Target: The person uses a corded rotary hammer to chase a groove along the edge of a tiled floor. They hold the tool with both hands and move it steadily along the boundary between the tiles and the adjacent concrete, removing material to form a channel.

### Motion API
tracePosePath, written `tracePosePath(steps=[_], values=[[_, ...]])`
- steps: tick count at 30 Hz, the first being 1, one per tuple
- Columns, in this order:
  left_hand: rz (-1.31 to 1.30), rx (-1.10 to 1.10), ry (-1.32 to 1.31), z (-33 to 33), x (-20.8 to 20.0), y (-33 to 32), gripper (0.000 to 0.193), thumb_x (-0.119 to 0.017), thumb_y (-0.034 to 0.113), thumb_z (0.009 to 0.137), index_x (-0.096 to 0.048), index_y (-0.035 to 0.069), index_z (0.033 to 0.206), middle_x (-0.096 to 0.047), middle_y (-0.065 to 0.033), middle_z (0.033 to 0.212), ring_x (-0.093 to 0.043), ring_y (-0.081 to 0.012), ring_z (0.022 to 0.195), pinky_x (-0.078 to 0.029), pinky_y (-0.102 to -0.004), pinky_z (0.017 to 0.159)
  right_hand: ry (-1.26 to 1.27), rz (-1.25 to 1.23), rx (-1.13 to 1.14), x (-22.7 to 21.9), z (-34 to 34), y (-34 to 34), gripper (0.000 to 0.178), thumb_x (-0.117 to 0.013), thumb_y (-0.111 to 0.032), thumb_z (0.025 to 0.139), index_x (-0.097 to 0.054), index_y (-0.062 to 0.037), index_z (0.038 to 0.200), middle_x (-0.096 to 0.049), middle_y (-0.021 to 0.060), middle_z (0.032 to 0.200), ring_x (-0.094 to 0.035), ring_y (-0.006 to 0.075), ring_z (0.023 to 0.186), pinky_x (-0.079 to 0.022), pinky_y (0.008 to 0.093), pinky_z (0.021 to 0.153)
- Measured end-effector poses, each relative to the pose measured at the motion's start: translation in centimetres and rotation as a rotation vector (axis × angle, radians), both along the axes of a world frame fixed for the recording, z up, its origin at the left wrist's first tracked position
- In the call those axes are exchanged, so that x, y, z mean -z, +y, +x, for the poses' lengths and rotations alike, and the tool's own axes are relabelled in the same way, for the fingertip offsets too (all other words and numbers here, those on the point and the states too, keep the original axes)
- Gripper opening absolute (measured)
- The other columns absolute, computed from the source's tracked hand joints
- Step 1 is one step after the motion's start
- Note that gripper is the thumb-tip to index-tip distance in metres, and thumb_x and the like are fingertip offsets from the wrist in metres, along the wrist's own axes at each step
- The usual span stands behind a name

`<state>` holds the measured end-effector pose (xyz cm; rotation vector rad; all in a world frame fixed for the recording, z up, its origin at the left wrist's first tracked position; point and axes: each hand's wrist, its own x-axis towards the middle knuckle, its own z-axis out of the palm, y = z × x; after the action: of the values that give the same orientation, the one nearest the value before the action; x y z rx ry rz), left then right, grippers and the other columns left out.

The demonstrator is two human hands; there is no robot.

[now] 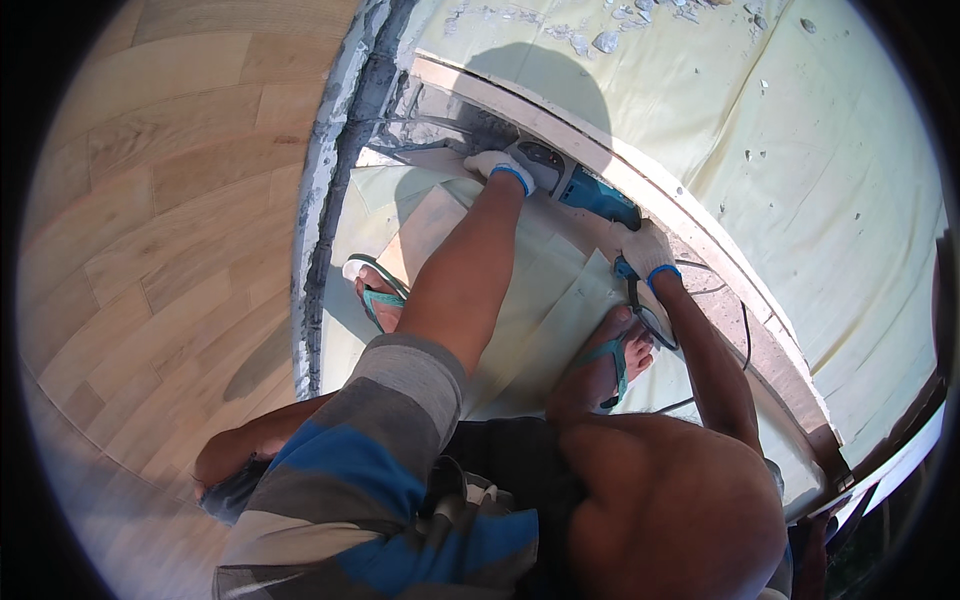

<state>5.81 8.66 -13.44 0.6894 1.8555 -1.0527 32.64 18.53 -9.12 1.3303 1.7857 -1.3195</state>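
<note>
A corded power tool (pixel 598 195) with a teal body and grey front housing lies low along the wooden board. My left hand (pixel 497 168), in a white glove with a blue cuff, is closed on the grey front housing. At the tool's rear, my right hand (pixel 648 248), gloved the same way, is wrapped round the handle end. A dark cable (pixel 652 325) loops down from the handle beside my right foot. The tool's front tip is hidden by my left hand and the shadow, so I cannot make out its exact kind.
A long pale board (pixel 640 170) curves past the tool's far side. Left of me runs a rough concrete edge (pixel 325 190) bordering wood plank flooring (pixel 170 220). Pale sheeting (pixel 800 150) with broken chunks (pixel 606 42) covers the far right. My sandalled feet (pixel 625 360) stand close behind the tool.
</note>
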Motion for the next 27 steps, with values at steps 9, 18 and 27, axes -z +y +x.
tracePosePath(steps=[9,18,27], values=[[-0.013,0.061,0.085,-0.1,-0.6,0.8,0.062,-0.049,0.049,0.104,-0.054,0.012,0.153,-0.051,-0.0089,0.158,-0.049,-0.0365,0.144,-0.036,-0.0629,0.113,-0.069,0.036,-0.120,2.2,0.1,-0.4,0.085,-0.058,-0.069,0.084,-0.070,0.0054,0.124,-0.067,0.0332,0.126,-0.062,0.0471,0.124,-0.047,0.0497,0.107],[0.009,0.228,0.051,0.3,1.9,-0.5,0.055,-0.049,0.046,0.104,-0.059,0.016,0.149,-0.056,-0.0069,0.155,-0.052,-0.0299,0.143,-0.037,-0.0595,0.114,0.013,-0.051,-0.069,1.5,0.6,0.1,0.078,-0.060,-0.064,0.083,-0.071,0.0030,0.121,-0.070,0.0320,0.121,-0.065,0.0456,0.118,-0.048,0.0474,0.103],[-0.016,0.443,-0.052,1.5,-0.7,1.6,0.063,-0.045,0.055,0.101,-0.056,0.018,0.150,-0.054,-0.0068,0.156,-0.051,-0.0269,0.143,-0.036,-0.0496,0.116,0.206,-0.063,-0.014,3.9,4.3,-0.1,0.074,-0.065,-0.055,0.083,-0.067,0.0013,0.130,-0.069,0.0292,0.122,-0.065,0.0420,0.116,-0.048,0.0435,0.102]])
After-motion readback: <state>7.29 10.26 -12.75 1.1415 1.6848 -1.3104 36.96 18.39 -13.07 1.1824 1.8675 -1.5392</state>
